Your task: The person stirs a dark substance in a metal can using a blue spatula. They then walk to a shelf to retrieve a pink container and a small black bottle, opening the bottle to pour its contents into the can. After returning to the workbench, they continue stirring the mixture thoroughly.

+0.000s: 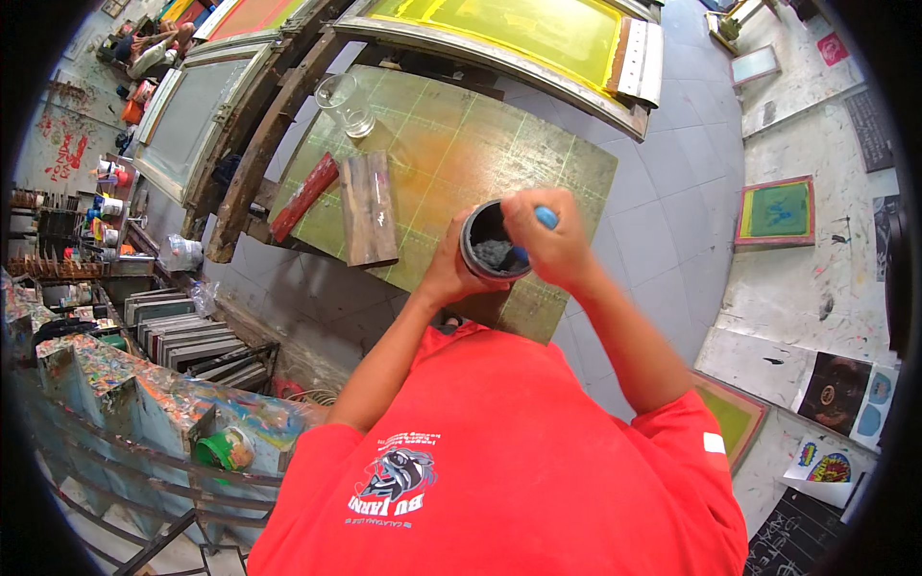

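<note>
A dark round tub (468,252) is held over the near part of the green board, with my left hand (448,271) wrapped around its side. Lumpy grey paste (493,253) shows inside the tub. My right hand (552,238) is closed around the blue handle (546,217) of a tool that reaches down into the tub. A bit of blue shows by the paste, but the tool's working end is hidden, so its kind cannot be told.
On the green gridded board (480,144) lie a wooden block (369,209), a red bar (305,197) and a clear cup (357,123). Beyond stands a yellow printing screen (509,34) in a frame. Several stacked frames (187,331) sit left; a green screen (776,211) leans right.
</note>
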Demonstrator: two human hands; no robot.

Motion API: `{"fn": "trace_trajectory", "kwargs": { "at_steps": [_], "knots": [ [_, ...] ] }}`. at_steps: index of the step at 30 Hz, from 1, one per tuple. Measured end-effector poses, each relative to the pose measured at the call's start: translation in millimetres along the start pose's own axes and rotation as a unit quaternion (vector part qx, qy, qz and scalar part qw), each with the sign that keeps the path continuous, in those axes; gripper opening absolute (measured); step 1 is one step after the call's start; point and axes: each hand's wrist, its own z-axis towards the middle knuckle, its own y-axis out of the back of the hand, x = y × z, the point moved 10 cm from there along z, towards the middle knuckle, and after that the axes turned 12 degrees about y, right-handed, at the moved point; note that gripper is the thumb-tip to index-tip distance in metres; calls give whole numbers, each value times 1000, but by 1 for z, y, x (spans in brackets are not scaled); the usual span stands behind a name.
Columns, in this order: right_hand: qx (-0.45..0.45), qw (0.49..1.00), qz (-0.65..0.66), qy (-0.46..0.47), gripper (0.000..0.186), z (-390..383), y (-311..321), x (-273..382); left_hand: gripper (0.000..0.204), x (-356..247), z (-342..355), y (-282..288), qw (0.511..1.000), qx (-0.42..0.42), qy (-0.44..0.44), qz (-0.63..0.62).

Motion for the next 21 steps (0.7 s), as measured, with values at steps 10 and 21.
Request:
{"fn": "trace_trajectory", "kwargs": {
  "at_steps": [10, 21],
  "knots": [
    [-47, 982, 72, 166, 51, 11, 45, 49, 109, -32, -6, 8, 997, -13, -60, 55],
    [-85, 972, -211, 54, 22, -76, 81, 69, 103, -60, -4, 5, 974, -1, -138, 177]
  ]
}}
